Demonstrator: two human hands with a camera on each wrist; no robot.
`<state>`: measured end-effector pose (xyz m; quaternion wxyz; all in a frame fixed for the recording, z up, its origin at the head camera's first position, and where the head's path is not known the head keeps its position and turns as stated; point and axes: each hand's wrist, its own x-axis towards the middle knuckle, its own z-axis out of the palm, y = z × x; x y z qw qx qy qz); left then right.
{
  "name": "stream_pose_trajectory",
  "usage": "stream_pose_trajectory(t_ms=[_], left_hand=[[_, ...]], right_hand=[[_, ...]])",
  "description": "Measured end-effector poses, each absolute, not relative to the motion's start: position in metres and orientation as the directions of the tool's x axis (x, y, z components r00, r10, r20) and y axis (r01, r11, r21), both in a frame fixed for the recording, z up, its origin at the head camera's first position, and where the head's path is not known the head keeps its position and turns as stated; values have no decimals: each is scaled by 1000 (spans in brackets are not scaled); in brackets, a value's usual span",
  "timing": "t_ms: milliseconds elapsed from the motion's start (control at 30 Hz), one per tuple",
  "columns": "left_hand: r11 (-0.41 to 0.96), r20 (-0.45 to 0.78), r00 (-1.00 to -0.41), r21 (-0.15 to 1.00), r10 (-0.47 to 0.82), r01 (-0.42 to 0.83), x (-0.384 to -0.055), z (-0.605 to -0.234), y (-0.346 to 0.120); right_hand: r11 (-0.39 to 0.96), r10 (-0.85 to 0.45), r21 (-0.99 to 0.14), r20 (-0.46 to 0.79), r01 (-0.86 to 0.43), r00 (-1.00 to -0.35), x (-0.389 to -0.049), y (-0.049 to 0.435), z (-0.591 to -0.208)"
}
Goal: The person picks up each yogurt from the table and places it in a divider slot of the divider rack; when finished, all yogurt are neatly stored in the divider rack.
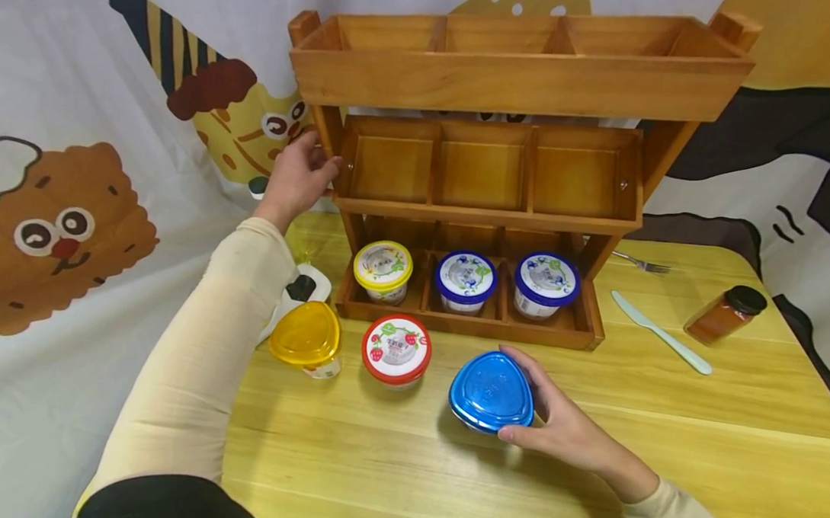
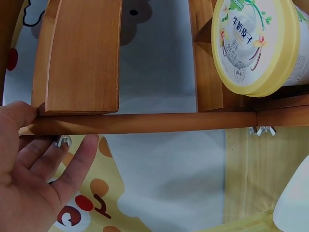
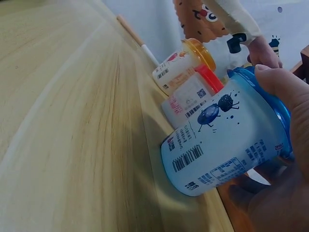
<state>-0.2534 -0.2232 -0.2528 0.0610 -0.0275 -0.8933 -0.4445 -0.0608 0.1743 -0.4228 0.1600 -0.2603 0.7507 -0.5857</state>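
My right hand [image 1: 563, 428] grips a yogurt cup with a blue lid [image 1: 491, 391], thumb and fingers round its rim. In the right wrist view this cup [image 3: 222, 140] is tilted, with blueberry drawings on its side. At the left side of a three-tier wooden rack [image 1: 520, 83], my left hand [image 1: 297, 175] holds the upright post [image 2: 159, 123], thumb on one side and fingers on the other. A red-lidded cup [image 1: 396, 350] and a yellow-lidded cup [image 1: 306, 335] stand on the table before the rack. On the bottom tier sit a pale yellow-lidded cup [image 1: 383, 267] and two dark-blue-lidded cups [image 1: 465, 280].
To the right of the rack lie a light green knife [image 1: 662, 332], a fork [image 1: 641, 261] and a jar with a black lid [image 1: 725, 314]. A white object [image 1: 314, 280] with a dark patch is partly hidden behind the left forearm. A printed cloth [image 1: 50, 86] hangs behind the table.
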Motion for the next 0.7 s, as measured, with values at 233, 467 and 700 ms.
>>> stream_pose_trajectory(t_ms=[233, 467, 700], left_hand=[[616, 134, -991, 781, -8, 101, -253, -253, -224], [612, 136, -991, 783, 0, 107, -253, -252, -224], [614, 140, -990, 782, -3, 109, -254, -254, -225]], right_hand=[[193, -557, -967, 32, -167, -830, -58, 172, -425], [224, -534, -963, 9, -151, -845, -57, 171, -425], [244, -494, -960, -1, -138, -869, -54, 169, -420]])
